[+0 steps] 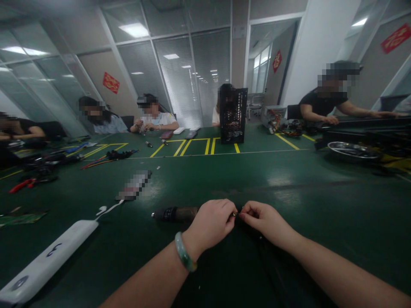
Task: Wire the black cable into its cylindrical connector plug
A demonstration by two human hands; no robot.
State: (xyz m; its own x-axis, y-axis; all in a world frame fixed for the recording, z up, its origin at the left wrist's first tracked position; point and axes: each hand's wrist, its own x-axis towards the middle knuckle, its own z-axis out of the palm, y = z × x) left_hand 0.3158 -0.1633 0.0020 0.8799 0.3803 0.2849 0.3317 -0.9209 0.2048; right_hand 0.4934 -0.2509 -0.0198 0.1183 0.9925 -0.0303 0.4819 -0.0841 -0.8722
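Note:
Both my hands meet low in the middle of the green table (289,188). My left hand (210,224), a green bangle on its wrist, is closed over the end of a dark cylindrical tool (173,213) that lies pointing left. My right hand (261,220) is closed in a pinch on a small metal part (235,214) between the two hands, right at the fingertips of the left. What that small part is I cannot make out. A dark cable or strap runs down from under the hands.
A white power strip (48,261) and white cord lie at lower left, a phone (135,186) beyond. Pliers and wire bundles (38,171) sit left. A black computer case (233,114) stands mid-table, a metal dish (351,150) right. Several people sit around the far edge.

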